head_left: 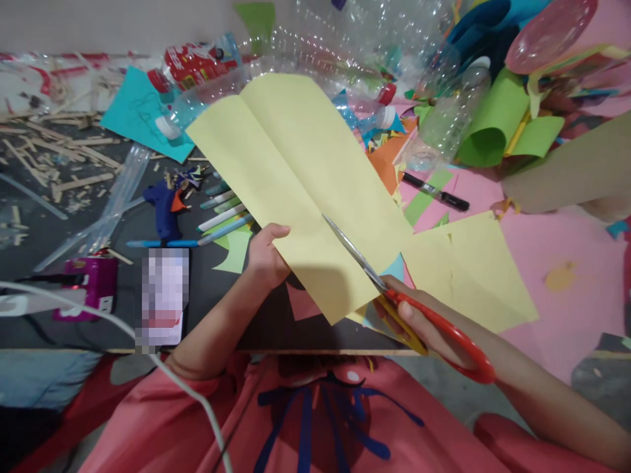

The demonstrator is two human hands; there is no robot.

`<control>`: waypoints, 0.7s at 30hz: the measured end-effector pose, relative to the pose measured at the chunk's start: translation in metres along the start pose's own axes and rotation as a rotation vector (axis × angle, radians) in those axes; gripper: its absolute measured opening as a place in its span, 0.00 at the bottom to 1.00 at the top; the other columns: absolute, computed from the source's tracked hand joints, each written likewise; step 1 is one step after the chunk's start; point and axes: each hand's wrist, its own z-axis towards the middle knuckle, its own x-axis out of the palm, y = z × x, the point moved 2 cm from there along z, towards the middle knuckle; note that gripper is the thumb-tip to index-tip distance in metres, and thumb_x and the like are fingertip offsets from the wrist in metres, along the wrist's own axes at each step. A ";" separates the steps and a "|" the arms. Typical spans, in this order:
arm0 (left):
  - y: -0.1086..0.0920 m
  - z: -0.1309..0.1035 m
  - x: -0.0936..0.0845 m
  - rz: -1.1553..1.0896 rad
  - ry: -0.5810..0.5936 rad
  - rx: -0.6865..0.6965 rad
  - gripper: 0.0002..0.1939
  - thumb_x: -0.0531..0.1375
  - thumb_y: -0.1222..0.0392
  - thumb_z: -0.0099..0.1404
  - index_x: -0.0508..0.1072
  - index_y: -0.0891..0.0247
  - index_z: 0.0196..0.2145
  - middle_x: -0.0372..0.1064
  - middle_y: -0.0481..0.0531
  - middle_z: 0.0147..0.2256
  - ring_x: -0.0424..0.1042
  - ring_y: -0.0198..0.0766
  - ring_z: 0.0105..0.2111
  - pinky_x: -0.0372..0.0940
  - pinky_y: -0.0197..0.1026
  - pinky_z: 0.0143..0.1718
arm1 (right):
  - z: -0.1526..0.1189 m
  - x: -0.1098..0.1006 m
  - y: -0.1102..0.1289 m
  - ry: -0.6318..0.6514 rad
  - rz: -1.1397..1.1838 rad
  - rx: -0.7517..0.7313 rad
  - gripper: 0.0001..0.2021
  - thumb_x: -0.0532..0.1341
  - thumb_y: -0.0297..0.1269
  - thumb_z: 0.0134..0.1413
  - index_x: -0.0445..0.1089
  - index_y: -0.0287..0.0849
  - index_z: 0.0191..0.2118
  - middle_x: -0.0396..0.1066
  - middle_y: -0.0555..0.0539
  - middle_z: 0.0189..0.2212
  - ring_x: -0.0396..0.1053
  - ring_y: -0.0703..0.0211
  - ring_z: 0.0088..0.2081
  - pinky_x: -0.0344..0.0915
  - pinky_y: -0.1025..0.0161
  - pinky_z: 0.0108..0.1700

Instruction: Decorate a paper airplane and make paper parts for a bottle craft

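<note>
A large sheet of pale yellow paper (296, 157) with a crease along its length is held up over the table. My left hand (269, 256) grips its lower left edge, thumb on top and the other fingers hidden beneath. In my right hand (411, 322) is a pair of scissors (438, 315) with red and yellow handles. One blade lies over the paper, its tip near the crease, and the other blade is hidden under the sheet. Another yellow sheet (473, 276) rests on pink paper to the right.
Left of the paper are a blue glue gun (165, 207), several markers (221, 213), a phone (165, 295) and a purple power adapter (89, 282). Clear plastic bottles (315, 52) crowd the back. A black marker (436, 192) lies right. A white cable (182, 387) crosses the lower left.
</note>
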 end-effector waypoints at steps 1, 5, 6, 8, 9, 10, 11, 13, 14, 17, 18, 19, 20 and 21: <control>0.000 0.000 0.000 0.000 -0.004 -0.001 0.32 0.52 0.66 0.49 0.67 0.71 0.53 0.79 0.59 0.42 0.71 0.53 0.57 0.65 0.51 0.61 | 0.001 0.000 -0.001 0.012 0.005 0.017 0.29 0.46 0.67 0.61 0.64 0.44 0.45 0.63 0.52 0.23 0.60 0.63 0.23 0.60 0.66 0.25; 0.000 0.000 -0.001 0.033 0.020 0.000 0.31 0.53 0.66 0.49 0.68 0.70 0.53 0.79 0.58 0.43 0.72 0.54 0.56 0.65 0.51 0.61 | 0.003 0.001 -0.003 0.020 0.009 0.051 0.30 0.45 0.69 0.60 0.62 0.44 0.43 0.62 0.53 0.22 0.58 0.64 0.22 0.57 0.67 0.24; 0.000 0.001 -0.001 0.037 0.025 0.001 0.31 0.53 0.65 0.49 0.68 0.70 0.53 0.79 0.59 0.43 0.72 0.54 0.56 0.65 0.52 0.61 | 0.003 0.002 -0.002 0.012 0.005 0.051 0.30 0.45 0.69 0.60 0.62 0.45 0.44 0.62 0.53 0.23 0.58 0.64 0.22 0.57 0.66 0.25; 0.001 0.002 -0.003 0.036 0.029 0.011 0.31 0.53 0.65 0.49 0.68 0.70 0.53 0.79 0.59 0.43 0.72 0.55 0.56 0.65 0.52 0.61 | 0.004 0.003 0.000 -0.003 -0.002 0.045 0.31 0.45 0.69 0.59 0.63 0.45 0.46 0.62 0.53 0.23 0.58 0.64 0.23 0.57 0.66 0.25; 0.001 0.003 -0.004 0.035 0.030 0.019 0.31 0.54 0.65 0.49 0.68 0.70 0.52 0.79 0.60 0.43 0.72 0.55 0.56 0.65 0.52 0.61 | 0.004 0.004 0.001 -0.010 -0.003 0.042 0.32 0.45 0.69 0.59 0.63 0.45 0.47 0.63 0.53 0.23 0.59 0.64 0.23 0.57 0.66 0.26; 0.001 0.004 -0.004 0.037 0.037 0.028 0.31 0.54 0.65 0.49 0.68 0.71 0.52 0.78 0.60 0.43 0.71 0.55 0.57 0.64 0.52 0.61 | 0.004 0.005 0.002 -0.017 -0.003 0.042 0.32 0.45 0.70 0.59 0.63 0.45 0.48 0.63 0.53 0.23 0.59 0.64 0.22 0.57 0.66 0.26; 0.001 0.004 -0.005 0.042 0.047 0.035 0.31 0.54 0.65 0.49 0.68 0.71 0.53 0.78 0.60 0.43 0.71 0.56 0.57 0.64 0.52 0.61 | 0.004 0.006 0.003 -0.025 -0.001 0.044 0.34 0.45 0.70 0.58 0.63 0.45 0.50 0.63 0.54 0.23 0.59 0.64 0.22 0.56 0.66 0.25; 0.001 0.004 -0.004 0.052 0.062 0.041 0.32 0.54 0.65 0.48 0.68 0.71 0.53 0.78 0.60 0.43 0.71 0.56 0.57 0.64 0.52 0.61 | 0.004 0.007 0.004 -0.040 -0.002 0.052 0.36 0.44 0.72 0.57 0.63 0.44 0.52 0.63 0.54 0.23 0.60 0.64 0.22 0.54 0.66 0.25; 0.001 0.004 -0.004 0.054 0.062 0.038 0.32 0.54 0.65 0.48 0.68 0.70 0.53 0.78 0.60 0.44 0.71 0.55 0.57 0.65 0.52 0.61 | 0.004 0.008 0.004 -0.046 -0.005 0.058 0.37 0.44 0.72 0.56 0.63 0.43 0.52 0.63 0.54 0.22 0.61 0.64 0.22 0.54 0.66 0.24; 0.001 0.004 -0.002 0.039 0.036 0.024 0.32 0.53 0.65 0.49 0.67 0.69 0.54 0.78 0.58 0.43 0.72 0.54 0.56 0.65 0.51 0.61 | 0.006 0.010 0.003 -0.067 -0.018 0.078 0.37 0.45 0.73 0.56 0.62 0.42 0.52 0.63 0.53 0.22 0.65 0.62 0.24 0.53 0.66 0.24; 0.001 0.003 -0.002 0.032 0.028 0.025 0.32 0.53 0.65 0.49 0.67 0.69 0.54 0.78 0.58 0.43 0.72 0.54 0.56 0.65 0.51 0.61 | 0.006 0.011 0.003 -0.073 -0.020 0.088 0.37 0.46 0.73 0.55 0.62 0.42 0.51 0.63 0.53 0.23 0.65 0.61 0.24 0.53 0.66 0.23; 0.001 0.003 -0.001 0.028 0.022 0.032 0.32 0.53 0.66 0.49 0.67 0.69 0.54 0.78 0.58 0.43 0.72 0.54 0.57 0.65 0.51 0.61 | 0.007 0.011 0.002 -0.077 -0.018 0.097 0.38 0.46 0.74 0.54 0.62 0.42 0.50 0.62 0.53 0.23 0.64 0.62 0.24 0.53 0.66 0.23; 0.000 0.004 -0.001 0.029 0.018 0.040 0.32 0.53 0.65 0.49 0.67 0.70 0.54 0.78 0.58 0.43 0.71 0.54 0.57 0.65 0.51 0.61 | 0.007 0.012 0.001 -0.078 -0.013 0.103 0.38 0.47 0.74 0.53 0.62 0.42 0.50 0.61 0.54 0.23 0.62 0.63 0.23 0.53 0.66 0.23; 0.000 0.004 -0.001 0.035 0.018 0.045 0.32 0.53 0.65 0.49 0.67 0.70 0.54 0.78 0.59 0.43 0.71 0.54 0.57 0.64 0.52 0.61 | 0.007 0.012 0.000 -0.076 -0.005 0.106 0.38 0.47 0.75 0.52 0.62 0.43 0.49 0.59 0.55 0.22 0.59 0.64 0.22 0.52 0.66 0.23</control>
